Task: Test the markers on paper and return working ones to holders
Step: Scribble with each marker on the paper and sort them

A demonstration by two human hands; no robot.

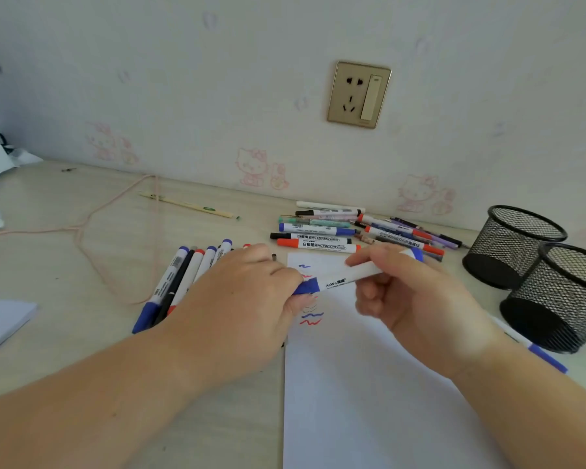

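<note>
Both hands hold one blue marker (344,277) over the paper (369,384): left hand (247,299) pinches its cap, right hand (406,292) grips the barrel. Likely capping or uncapping. A working one goes next into the mesh holders (521,245) at three o'clock.

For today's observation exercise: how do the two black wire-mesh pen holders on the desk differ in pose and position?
The farther black wire-mesh holder stands nearer the wall, and its open mouth shows as a full oval. The nearer black wire-mesh holder sits closer to the person, overlaps the farther one in view and is cut by the picture's edge. A blue-capped white marker lies on the desk against its base. Both are round, dark and look empty.
</note>
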